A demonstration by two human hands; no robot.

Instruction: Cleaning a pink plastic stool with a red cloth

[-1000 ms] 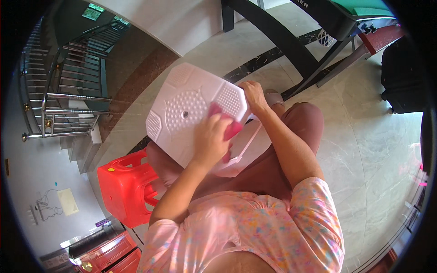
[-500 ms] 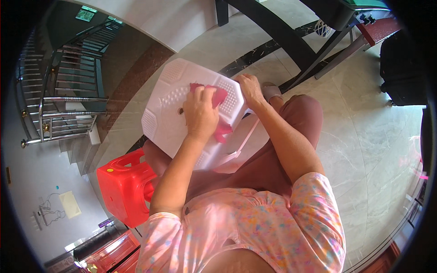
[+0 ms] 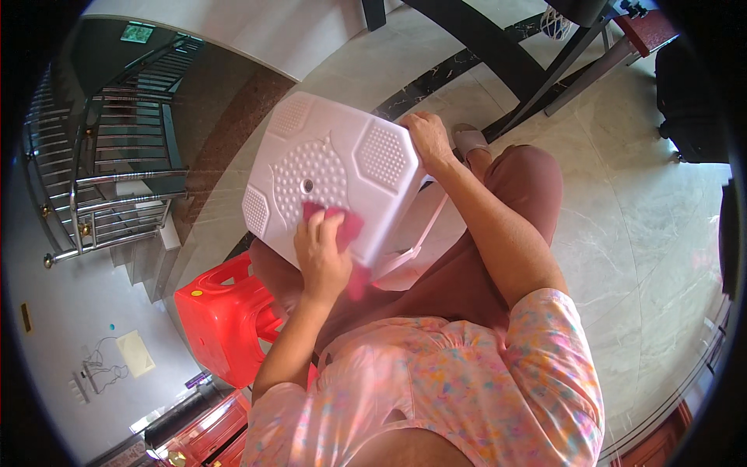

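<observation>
A pale pink plastic stool point(image 3: 299, 128) is tilted in front of me, its seat with cut corners facing up at me. Raised bumps and a small round hole mark the middle of the seat. My left hand point(image 3: 320, 253) is closed on a dark pink cloth point(image 3: 350, 227) and presses it against the seat's near part, below the hole. One end of the cloth hangs blurred below that hand. With its fingers over the seat's far right edge, my right hand point(image 3: 428, 142) grips the stool; some of those fingertips are hidden. A thin stool leg shows beneath the seat.
A red plastic stool point(image 3: 222, 315) stands close by on the left. Metal stair railings point(image 3: 128, 187) rise at the far left. Beyond my right hand are a dark curved table leg point(image 3: 498, 58) and my foot in a slipper point(image 3: 469, 138). A black case point(image 3: 692, 109) is at the right.
My left hand has slid the cloth down the seat toward me, uncovering the bumps around the hole. My right hand keeps its grip on the edge.
</observation>
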